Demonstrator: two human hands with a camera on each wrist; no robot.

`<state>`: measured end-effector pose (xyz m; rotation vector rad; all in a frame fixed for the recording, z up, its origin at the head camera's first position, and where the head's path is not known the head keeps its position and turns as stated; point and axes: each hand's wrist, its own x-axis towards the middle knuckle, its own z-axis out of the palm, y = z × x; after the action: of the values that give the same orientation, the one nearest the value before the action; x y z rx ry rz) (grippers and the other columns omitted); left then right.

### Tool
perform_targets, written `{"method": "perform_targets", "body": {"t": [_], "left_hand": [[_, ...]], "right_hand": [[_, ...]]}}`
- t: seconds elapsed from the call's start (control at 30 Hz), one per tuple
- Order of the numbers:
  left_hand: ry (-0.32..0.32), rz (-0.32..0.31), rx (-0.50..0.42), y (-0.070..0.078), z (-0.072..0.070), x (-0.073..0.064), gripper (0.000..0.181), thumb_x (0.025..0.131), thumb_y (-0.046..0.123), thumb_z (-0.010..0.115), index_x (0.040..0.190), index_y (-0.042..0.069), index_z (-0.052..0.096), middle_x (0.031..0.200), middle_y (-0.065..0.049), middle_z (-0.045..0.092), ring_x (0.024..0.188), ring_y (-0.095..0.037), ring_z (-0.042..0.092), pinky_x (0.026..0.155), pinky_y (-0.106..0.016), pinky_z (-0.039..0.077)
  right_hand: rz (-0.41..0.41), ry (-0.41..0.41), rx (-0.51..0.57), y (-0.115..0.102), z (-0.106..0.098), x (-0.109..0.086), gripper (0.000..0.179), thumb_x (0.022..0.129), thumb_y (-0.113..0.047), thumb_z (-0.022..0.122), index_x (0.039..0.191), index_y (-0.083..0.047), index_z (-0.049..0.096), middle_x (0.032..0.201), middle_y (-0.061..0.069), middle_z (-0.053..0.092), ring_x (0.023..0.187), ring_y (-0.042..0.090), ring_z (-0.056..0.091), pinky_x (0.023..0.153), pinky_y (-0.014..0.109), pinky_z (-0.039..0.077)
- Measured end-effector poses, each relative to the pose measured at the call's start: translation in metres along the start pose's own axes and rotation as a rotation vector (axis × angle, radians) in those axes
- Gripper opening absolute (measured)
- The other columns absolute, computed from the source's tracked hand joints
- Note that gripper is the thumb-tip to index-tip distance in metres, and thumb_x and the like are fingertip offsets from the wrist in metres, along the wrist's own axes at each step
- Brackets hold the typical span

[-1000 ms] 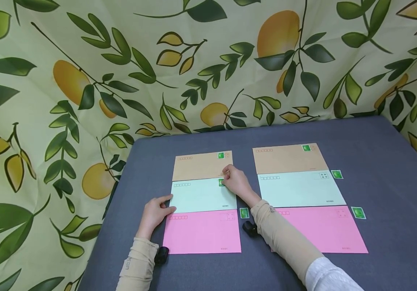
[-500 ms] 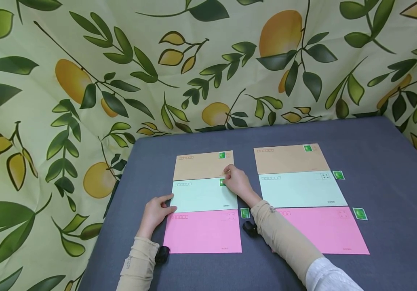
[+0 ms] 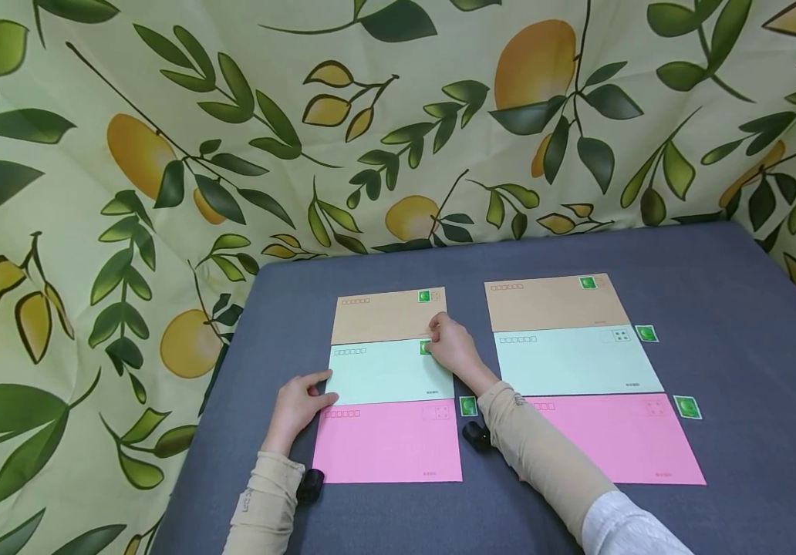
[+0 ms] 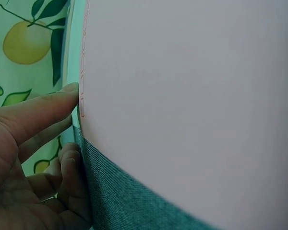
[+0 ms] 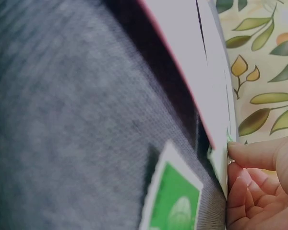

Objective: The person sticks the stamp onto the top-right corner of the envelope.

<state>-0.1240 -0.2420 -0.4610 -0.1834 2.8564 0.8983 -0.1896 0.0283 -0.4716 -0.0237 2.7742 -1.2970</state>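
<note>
My right hand pinches a green stamp at the upper right corner of the left mint envelope; fingertips hide part of it. In the right wrist view, the thumb meets the envelope edge. My left hand rests at the left side of the same stack, its thumb and index finger extended to touch the mint and pink edges. Below lies the pink envelope, above it the brown envelope bearing a stamp. A loose stamp lies right of the pink envelope.
To the right is a second set: brown with a stamp, mint and pink envelopes. Two loose stamps, one upper and one lower, lie beside them. A leaf-patterned cloth hangs behind the dark table.
The view has shifted very slightly. Both hands, the envelopes and the stamps keep the same positions relative to each other.
</note>
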Motion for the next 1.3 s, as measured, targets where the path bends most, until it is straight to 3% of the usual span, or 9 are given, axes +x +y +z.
{"method": "perform_targets", "body": {"t": [0.33,0.53,0.77,1.3], "left_hand": [[0.009,0.017,-0.008,-0.0008,0.0008,0.0002,0.047,0.077,0.015,0.073,0.122,0.005,0.062,0.069,-0.006,0.049,0.064,-0.017,0.04,0.055,-0.027,0.03],[0.002,0.013,-0.012,-0.002,0.001,0.0005,0.047,0.077,0.015,0.073,0.122,0.005,0.062,0.068,-0.006,0.048,0.064,-0.017,0.04,0.055,-0.027,0.03],[0.002,0.017,-0.009,-0.0017,0.0009,0.0005,0.047,0.078,0.015,0.073,0.122,0.005,0.062,0.068,-0.006,0.048,0.063,-0.017,0.04,0.054,-0.027,0.03],[0.004,0.02,-0.005,-0.0017,0.0008,0.0009,0.047,0.077,0.015,0.073,0.122,0.006,0.062,0.068,-0.007,0.049,0.062,-0.017,0.039,0.054,-0.027,0.03]], "right_hand": [[-0.015,-0.031,-0.077,-0.0003,0.0006,-0.0022,0.009,0.083,-0.007,0.065,0.09,-0.002,0.062,0.081,0.008,0.055,0.072,0.018,0.05,0.061,0.024,0.038],[-0.038,-0.04,-0.112,-0.0001,0.0009,-0.0038,0.011,0.084,-0.007,0.064,0.092,-0.001,0.06,0.081,0.008,0.054,0.071,0.018,0.048,0.062,0.025,0.038],[-0.092,-0.031,-0.132,-0.0004,-0.0005,-0.0064,0.006,0.084,-0.008,0.064,0.082,-0.003,0.063,0.078,0.008,0.052,0.067,0.016,0.046,0.058,0.024,0.035],[-0.102,-0.062,-0.119,0.0011,-0.0019,-0.0068,0.011,0.079,-0.009,0.065,0.085,-0.001,0.063,0.081,0.008,0.051,0.066,0.016,0.046,0.057,0.023,0.035]]}}
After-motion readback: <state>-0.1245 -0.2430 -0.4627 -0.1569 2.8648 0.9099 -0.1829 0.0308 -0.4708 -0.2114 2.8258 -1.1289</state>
